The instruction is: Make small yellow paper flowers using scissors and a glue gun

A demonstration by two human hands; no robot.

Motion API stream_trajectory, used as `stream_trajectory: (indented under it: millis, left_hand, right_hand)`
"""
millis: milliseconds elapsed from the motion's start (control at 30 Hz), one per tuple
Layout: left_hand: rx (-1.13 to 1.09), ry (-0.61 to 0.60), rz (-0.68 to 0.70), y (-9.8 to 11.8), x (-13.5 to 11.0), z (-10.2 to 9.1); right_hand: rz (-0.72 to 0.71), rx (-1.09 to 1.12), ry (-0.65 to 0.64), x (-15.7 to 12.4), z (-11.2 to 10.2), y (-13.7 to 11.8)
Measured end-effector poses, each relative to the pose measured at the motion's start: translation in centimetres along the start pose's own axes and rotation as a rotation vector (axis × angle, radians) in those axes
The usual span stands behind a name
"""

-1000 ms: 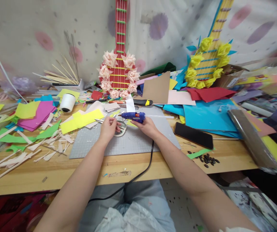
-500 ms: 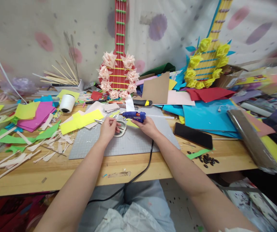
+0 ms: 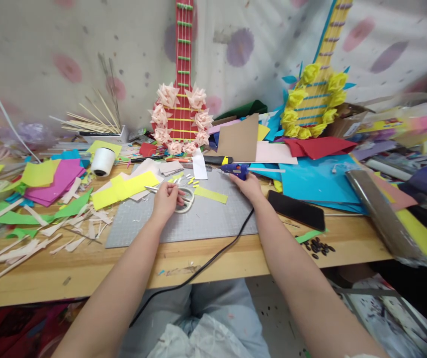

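My right hand (image 3: 248,185) is wrapped round a blue glue gun (image 3: 237,171) at the right back of the grey cutting mat (image 3: 213,223). Its nozzle points left and a clear glue stick (image 3: 269,170) sticks out behind. My left hand (image 3: 166,200) is closed in a pinch over the scissors (image 3: 189,203); whatever is between its fingertips is too small to make out. The scissors' pale handles show to its right and the blade tips to its left. Between the hands lie a yellow-green paper strip (image 3: 211,194), small yellow bits and a white paper piece (image 3: 199,165).
Paper scraps (image 3: 97,219) and a white spool (image 3: 103,161) lie on the left. At right are a phone (image 3: 296,210), black beads (image 3: 317,246) and blue sheets (image 3: 321,184). A red paper guitar (image 3: 183,114) and a yellow one (image 3: 312,104) stand behind. The black cord (image 3: 213,261) crosses the table edge.
My right hand has moved the glue gun to the right and slightly back, away from my left hand, uncovering the yellow-green strip. My left hand has stayed nearly in place over the scissors.
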State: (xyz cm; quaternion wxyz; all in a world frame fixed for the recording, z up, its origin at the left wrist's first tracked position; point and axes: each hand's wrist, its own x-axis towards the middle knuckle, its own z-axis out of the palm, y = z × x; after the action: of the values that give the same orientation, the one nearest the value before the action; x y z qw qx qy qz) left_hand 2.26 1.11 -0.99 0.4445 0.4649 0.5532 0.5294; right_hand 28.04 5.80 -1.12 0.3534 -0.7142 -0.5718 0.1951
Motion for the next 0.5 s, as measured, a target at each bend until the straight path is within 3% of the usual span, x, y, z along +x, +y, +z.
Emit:
stream_trajectory:
  millis: [167, 333, 433, 500]
  left_hand:
    - [-0.015, 0.005, 0.009, 0.0, 0.0, 0.0]
    - [-0.058, 0.036, 0.016, 0.1, -0.1, 0.0]
    - [-0.070, 0.051, 0.035, 0.0, 0.0, 0.0]
    - [-0.072, 0.051, 0.043, -0.1, 0.0, -0.1]
  right_hand:
    - [-0.050, -0.137, -0.030, -0.3, -0.3, -0.5]
    - [-0.062, -0.411, -0.024, -1.3, -3.8, -1.5]
    - [-0.052, -0.455, -0.226, -2.1, -4.9, -2.7]
    - [-0.139, -0.398, -0.379, -2.7, -4.1, -3.8]
